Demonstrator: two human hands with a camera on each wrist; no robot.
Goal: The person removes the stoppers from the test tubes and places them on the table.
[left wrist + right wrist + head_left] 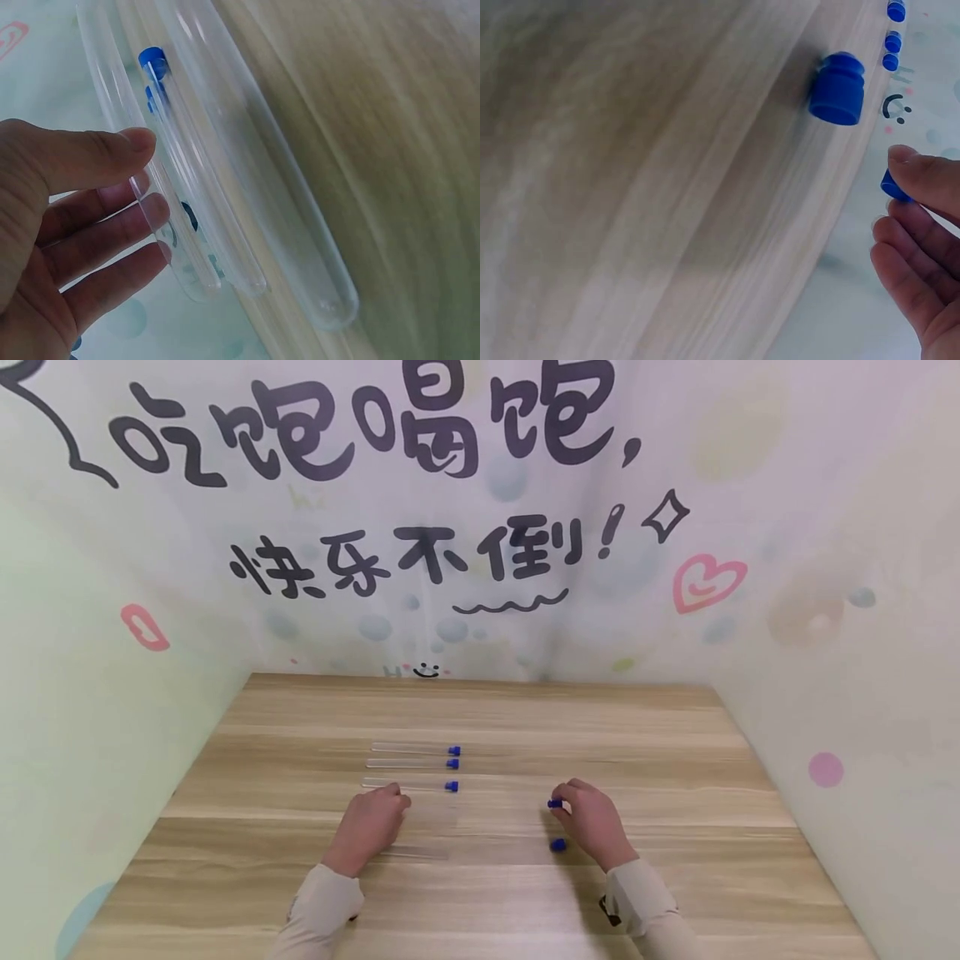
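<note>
My left hand point(373, 825) pinches a clear test tube point(105, 71) between thumb and fingers, seen side-on in the left wrist view. A second clear tube point(416, 852), without a cap, lies on the table nearer to me. My right hand point(592, 822) holds a small blue cap point(893, 186) between thumb and fingertips, partly hidden by the thumb. Another blue cap point(558, 845) lies loose on the wood just in front of that hand, ridged plug part showing in the right wrist view. The hands are well apart, left and right of the middle.
Beyond the left hand, three tubes with blue caps point(452, 786) lie in parallel, capped ends to the right. The wood-grain table point(600, 718) meets a printed backdrop point(495, 643) at its far edge, with pale walls on both sides.
</note>
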